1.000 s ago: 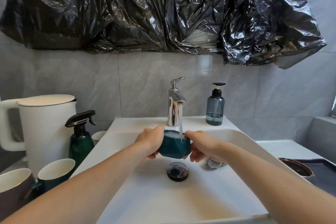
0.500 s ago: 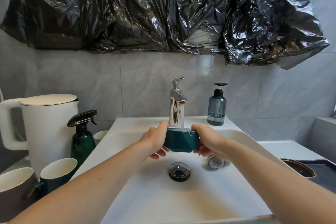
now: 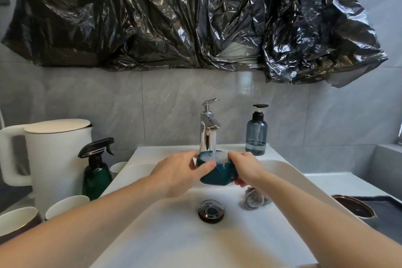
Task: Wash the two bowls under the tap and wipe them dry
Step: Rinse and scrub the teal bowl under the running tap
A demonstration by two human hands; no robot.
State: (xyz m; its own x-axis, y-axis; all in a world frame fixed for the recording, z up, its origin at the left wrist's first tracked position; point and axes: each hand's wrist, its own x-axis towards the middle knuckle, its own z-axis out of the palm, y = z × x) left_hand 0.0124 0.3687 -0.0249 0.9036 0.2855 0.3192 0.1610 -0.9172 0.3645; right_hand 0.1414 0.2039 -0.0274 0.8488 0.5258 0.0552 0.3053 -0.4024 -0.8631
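Note:
I hold a dark teal faceted bowl (image 3: 219, 173) under the chrome tap (image 3: 207, 128), over the white sink (image 3: 165, 224). Water runs into the bowl and white foam fills it. My left hand (image 3: 180, 173) grips its left rim with the thumb over the edge. My right hand (image 3: 245, 166) grips its right side, fingers beneath. The bowl tilts slightly toward me. A second, brown bowl (image 3: 353, 205) lies on a dark mat at the right. A grey scrubbing pad (image 3: 255, 199) lies in the basin under my right wrist.
A blue soap dispenser (image 3: 256, 134) stands right of the tap. On the left stand a white kettle (image 3: 54, 159), a green spray bottle (image 3: 96, 172) and several cups (image 3: 65, 205). The drain plug (image 3: 211, 211) sits mid-basin. Black plastic sheeting (image 3: 195, 17) hangs above.
Both hands lifted the bowl toward the spout, then tipped its opening toward me, so the water stream lands in it and foam shows inside.

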